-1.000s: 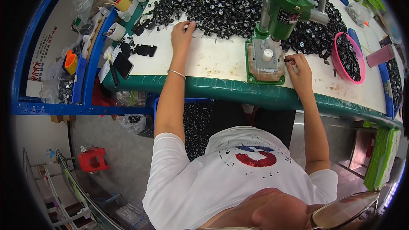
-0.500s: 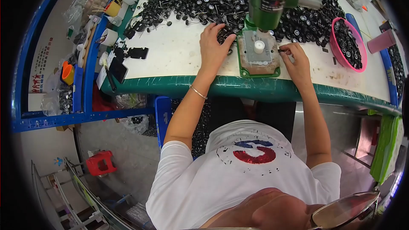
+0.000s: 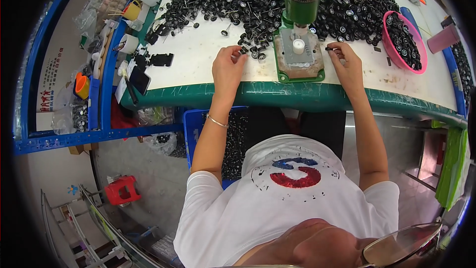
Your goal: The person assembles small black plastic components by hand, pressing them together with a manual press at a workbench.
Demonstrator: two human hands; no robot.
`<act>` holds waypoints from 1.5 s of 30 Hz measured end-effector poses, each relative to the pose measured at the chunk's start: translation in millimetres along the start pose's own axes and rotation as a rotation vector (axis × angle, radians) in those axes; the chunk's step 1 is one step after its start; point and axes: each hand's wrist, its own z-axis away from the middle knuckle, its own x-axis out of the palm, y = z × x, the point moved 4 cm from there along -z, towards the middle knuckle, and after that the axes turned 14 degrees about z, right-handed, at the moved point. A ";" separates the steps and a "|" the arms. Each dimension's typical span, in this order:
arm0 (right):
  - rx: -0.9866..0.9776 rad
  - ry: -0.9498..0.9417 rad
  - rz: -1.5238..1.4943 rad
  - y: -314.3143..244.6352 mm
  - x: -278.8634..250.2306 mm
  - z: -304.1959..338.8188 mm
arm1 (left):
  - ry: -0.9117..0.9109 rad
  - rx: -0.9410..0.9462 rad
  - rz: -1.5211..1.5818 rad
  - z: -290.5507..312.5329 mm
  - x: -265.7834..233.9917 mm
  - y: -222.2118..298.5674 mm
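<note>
A green hand press (image 3: 301, 5) stands at the table's front edge, with a round white post (image 3: 298, 46) on its grey plate (image 3: 308, 57). To the left of its base, my left hand (image 3: 227, 71) pinches a small black wheel (image 3: 243, 49) between thumb and fingertips. Several more loose wheels (image 3: 261, 56) lie beside those fingertips. Right of the press, my right hand (image 3: 348, 64) is closed on a small dark piece (image 3: 329, 48), mostly covered by the fingers. It sits apart from the grey plate.
A large heap of black wheels (image 3: 228, 0), some on thin metal axles, spreads behind the press. At the right stand a pink basket (image 3: 422, 54) of wheels and a pink cup (image 3: 443, 38). A phone (image 3: 139, 80) lies at the left edge; below is a blue bin (image 3: 194, 124).
My left hand has drawn back left and nearer from the heap, its spread fingers now closed on a wheel. Some wheels came nearer. My right hand keeps its grip beside the press.
</note>
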 end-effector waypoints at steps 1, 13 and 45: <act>0.000 0.004 0.009 0.9 0.2 0.4 | -0.002 0.003 0.009 -4.1 0.1 -1.8; -0.031 -0.081 -0.422 -38.7 5.9 -17.5 | -0.055 0.132 -0.113 -0.9 -20.5 -1.1; -0.222 0.034 -0.142 -79.3 8.8 -8.9 | -0.039 0.002 0.748 -37.2 -38.0 37.6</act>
